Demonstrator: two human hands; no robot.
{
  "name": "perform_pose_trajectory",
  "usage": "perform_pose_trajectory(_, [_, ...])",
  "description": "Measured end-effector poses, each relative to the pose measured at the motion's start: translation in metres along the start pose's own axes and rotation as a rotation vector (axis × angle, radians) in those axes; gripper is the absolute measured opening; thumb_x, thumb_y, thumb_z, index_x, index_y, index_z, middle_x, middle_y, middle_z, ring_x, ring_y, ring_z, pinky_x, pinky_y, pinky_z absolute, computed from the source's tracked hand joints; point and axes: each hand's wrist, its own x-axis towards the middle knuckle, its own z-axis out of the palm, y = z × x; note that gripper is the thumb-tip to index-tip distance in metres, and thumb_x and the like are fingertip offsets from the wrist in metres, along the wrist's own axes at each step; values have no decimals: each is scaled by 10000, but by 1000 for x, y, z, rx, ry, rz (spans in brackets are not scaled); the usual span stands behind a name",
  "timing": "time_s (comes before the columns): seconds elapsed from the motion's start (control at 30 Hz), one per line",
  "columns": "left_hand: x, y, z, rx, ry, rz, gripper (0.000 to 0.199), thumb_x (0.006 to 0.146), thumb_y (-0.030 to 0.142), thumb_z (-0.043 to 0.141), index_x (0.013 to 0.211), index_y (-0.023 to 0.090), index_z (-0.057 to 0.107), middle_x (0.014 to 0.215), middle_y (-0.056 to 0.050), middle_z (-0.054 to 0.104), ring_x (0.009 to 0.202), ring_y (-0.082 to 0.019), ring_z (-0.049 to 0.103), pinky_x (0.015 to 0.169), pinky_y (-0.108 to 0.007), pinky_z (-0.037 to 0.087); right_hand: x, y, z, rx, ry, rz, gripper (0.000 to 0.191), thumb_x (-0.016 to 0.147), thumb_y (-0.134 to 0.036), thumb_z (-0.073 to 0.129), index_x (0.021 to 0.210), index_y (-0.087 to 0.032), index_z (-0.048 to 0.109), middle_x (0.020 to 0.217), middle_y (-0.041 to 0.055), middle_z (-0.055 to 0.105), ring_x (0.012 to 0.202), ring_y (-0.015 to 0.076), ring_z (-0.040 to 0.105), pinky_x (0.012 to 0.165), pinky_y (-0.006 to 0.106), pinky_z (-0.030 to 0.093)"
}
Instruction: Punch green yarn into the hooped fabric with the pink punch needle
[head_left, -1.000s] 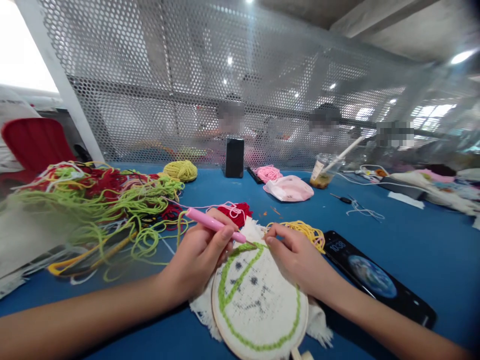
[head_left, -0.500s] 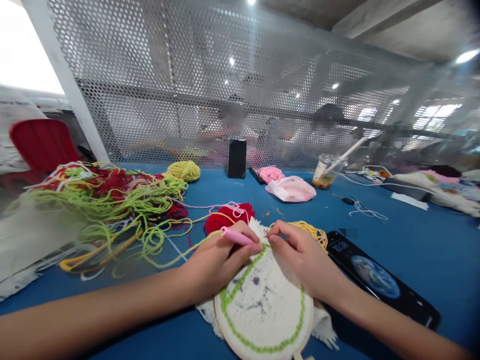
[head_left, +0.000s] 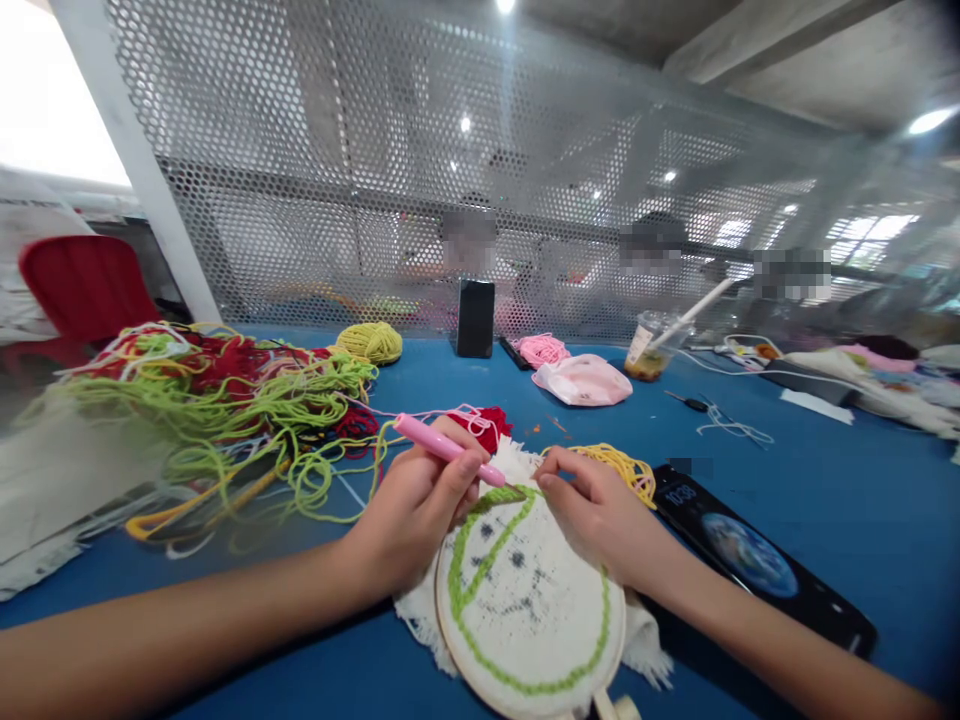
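Green yarn outline (head_left: 540,682) nearly rings my embroidery hoop (head_left: 619,640), gap at upper right.
Left fingers (head_left: 457,490) grip pink punch needle (head_left: 442,450); right fingers (head_left: 547,482) pinch, hold unclear.

1. The digits "10:38" are shown, slightly blurred, near the top of the lit screen of a phone (head_left: 750,560) lying just right of the hoop (head_left: 442,640).
2. A paper label (head_left: 638,345) is stuck on a plastic cup (head_left: 651,361) standing beyond the hoop, but its print is too small to be read.
3. No other writing can be read.
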Motion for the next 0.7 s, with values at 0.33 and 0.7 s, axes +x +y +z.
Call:
perform_pose_trajectory(0.33, [3,10,2,246,-26,41,197,860,277,399,770,162,532,680,9,486,517,-78,440,460,-192,349,-1,-3,-1,-59,29,-5,186,837,-217,361,675,-188,448,589,-32,446,550,104,407,502,234,289])
perform_pose_trajectory(0.7, [9,14,8,372,-89,67,194,830,243,453,740,176,611,737,-8,566,599,-107,490,520,-207,374,0,-13,-12,-120,24,4,203,858,-317,347,819,-214,517,654,-9,562,564,121,469,501,248,311])
